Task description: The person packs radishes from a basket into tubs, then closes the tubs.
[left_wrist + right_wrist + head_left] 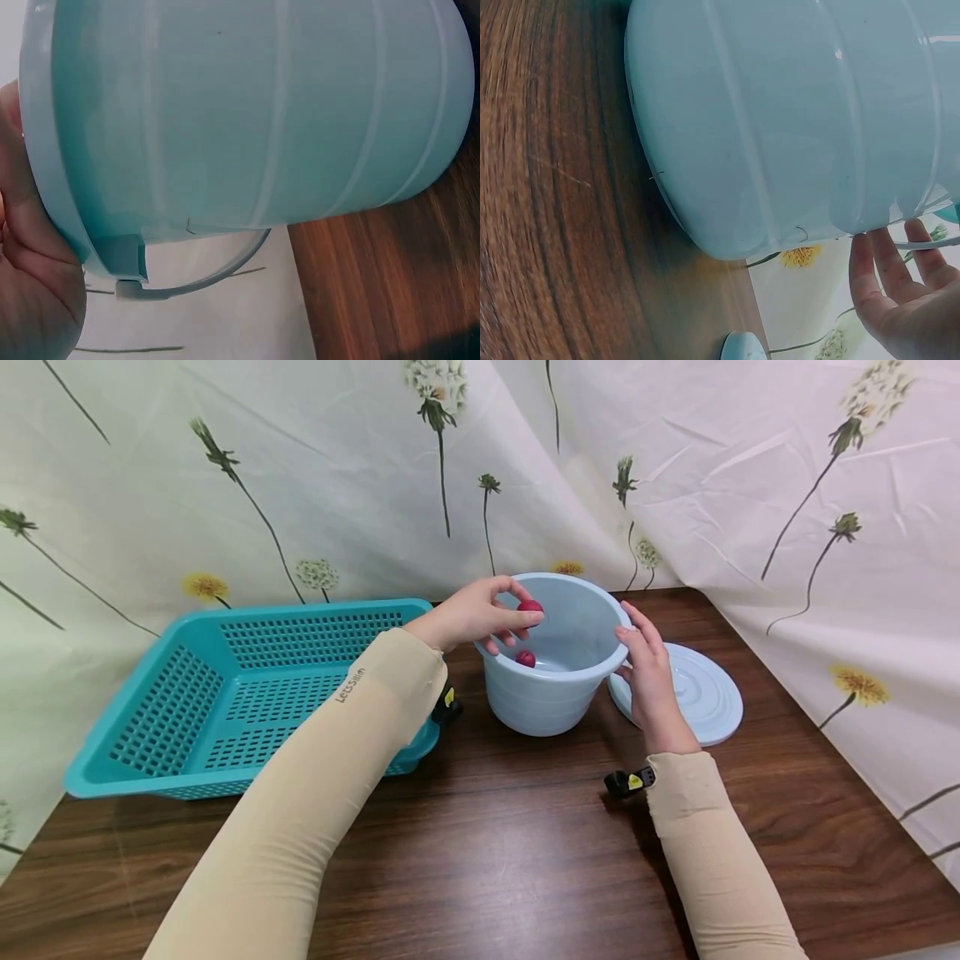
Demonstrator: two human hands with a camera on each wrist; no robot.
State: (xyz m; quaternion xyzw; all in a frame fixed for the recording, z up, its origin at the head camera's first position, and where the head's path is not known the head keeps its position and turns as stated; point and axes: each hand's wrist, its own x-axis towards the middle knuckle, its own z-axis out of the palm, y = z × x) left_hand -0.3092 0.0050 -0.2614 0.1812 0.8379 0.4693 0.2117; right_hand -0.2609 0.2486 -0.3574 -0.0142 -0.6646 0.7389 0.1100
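Note:
A light blue bucket (pixel 538 693) stands upright on the table, its round mouth facing up. Over its left rim, my left hand (pixel 487 610) pinches a small dark red ball (pixel 530 607) between thumb and fingers. A second small red ball (pixel 526 658) lies inside, low in the bucket. On the opposite side, my right hand (pixel 649 668) grips the rim, thumb at the edge and fingers along the outer wall. In the right wrist view, fingers (pixel 885 266) touch the bucket's side near its thin handle (pixel 930 244). The left wrist view hides the ball behind the rim.
A turquoise perforated basket (pixel 172 785) sits left of the bucket. The bucket's round lid (pixel 708 697) lies flat on the right, partly behind my right hand. A flowered cloth (pixel 360 477) hangs behind the brown wooden table (pixel 510 860).

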